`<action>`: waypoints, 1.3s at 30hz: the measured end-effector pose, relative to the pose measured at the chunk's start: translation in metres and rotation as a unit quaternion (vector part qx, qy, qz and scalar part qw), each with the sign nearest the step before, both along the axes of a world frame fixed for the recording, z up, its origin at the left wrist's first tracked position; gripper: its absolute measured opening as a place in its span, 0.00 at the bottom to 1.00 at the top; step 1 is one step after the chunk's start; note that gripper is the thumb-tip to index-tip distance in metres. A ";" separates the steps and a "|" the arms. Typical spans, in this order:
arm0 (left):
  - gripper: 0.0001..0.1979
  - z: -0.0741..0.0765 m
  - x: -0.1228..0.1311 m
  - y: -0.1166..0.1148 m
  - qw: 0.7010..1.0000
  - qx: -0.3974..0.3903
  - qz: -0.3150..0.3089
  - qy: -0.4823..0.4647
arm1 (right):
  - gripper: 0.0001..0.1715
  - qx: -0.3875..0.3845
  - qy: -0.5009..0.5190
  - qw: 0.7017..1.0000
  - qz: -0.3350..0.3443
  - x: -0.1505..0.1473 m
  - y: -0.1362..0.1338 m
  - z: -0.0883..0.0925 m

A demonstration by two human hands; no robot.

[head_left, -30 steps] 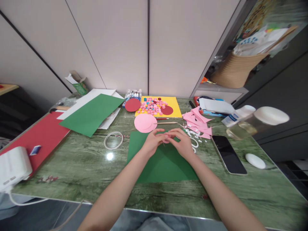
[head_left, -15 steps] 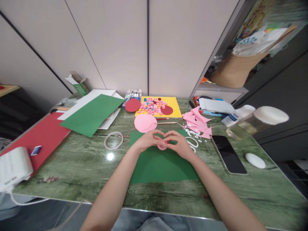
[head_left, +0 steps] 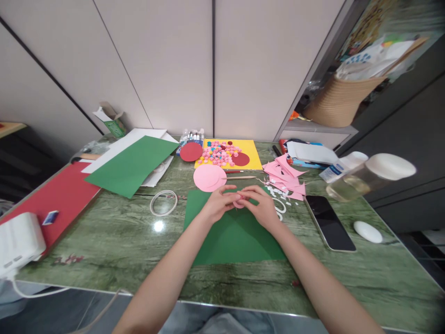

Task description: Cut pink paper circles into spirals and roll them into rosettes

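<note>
On the streaked green surface (head_left: 139, 253), work above the green sheet (head_left: 239, 243), useful as a plain backdrop for judging edges. Beyond its far right corner, leave the heaped pink scraps (head_left: 284, 178) alone. Over its far half, hold the left hand (head_left: 218, 206) and right hand (head_left: 262, 206) level, close to meeting. Just beyond its far edge, toward the left, leave the overlapping pink circles (head_left: 207, 179) unbent. Just past its right edge, mind the white loops (head_left: 284, 208), probably scissors handles. Above its far half, between both sets of fingers, note the small pink piece (head_left: 239, 203): pinched from both sides, with thumbs and fingertips nearly closed, other fingers loosely bent. Cannot tell its exact form; too small, partly covered. Judging by the grip, probably a shaping step: press lightly and evenly, steady with one hand while adjusting with the other, and avoid creasing by over-pinching. By the sheet's far right corner, avoid scattering the white bits (head_left: 282, 193).
</note>
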State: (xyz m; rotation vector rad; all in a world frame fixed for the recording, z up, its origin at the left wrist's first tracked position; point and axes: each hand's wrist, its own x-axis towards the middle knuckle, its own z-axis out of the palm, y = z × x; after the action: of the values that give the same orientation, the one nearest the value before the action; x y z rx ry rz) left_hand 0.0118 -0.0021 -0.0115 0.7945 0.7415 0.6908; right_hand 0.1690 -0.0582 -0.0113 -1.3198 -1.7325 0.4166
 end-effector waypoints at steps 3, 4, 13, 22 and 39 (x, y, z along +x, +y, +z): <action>0.26 0.003 -0.010 0.007 0.996 0.040 -0.074 0.040 | 0.09 -0.020 0.016 0.999 0.032 0.000 0.001 0.000; 0.26 0.005 -0.013 0.009 0.992 0.056 -0.100 0.051 | 0.08 -0.027 0.018 0.998 0.045 0.000 0.001 0.001; 0.25 0.005 -0.019 0.011 0.977 0.116 -0.163 0.069 | 0.04 -0.046 -0.005 0.996 0.070 -0.003 0.000 0.001; 0.25 0.002 0.003 -0.004 0.998 0.023 -0.053 0.014 | 0.04 0.002 -0.035 0.999 0.011 -0.003 -0.001 0.001; 0.26 -0.005 -0.011 0.009 0.992 0.074 -0.093 0.045 | 0.09 0.000 -0.034 0.998 0.059 -0.001 0.002 -0.006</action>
State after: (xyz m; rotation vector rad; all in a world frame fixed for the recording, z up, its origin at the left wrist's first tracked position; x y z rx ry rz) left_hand 0.0012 0.0069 -0.0166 1.0228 0.6920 0.5493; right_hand 0.1675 -0.0565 -0.0174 -1.2479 -1.8742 0.4437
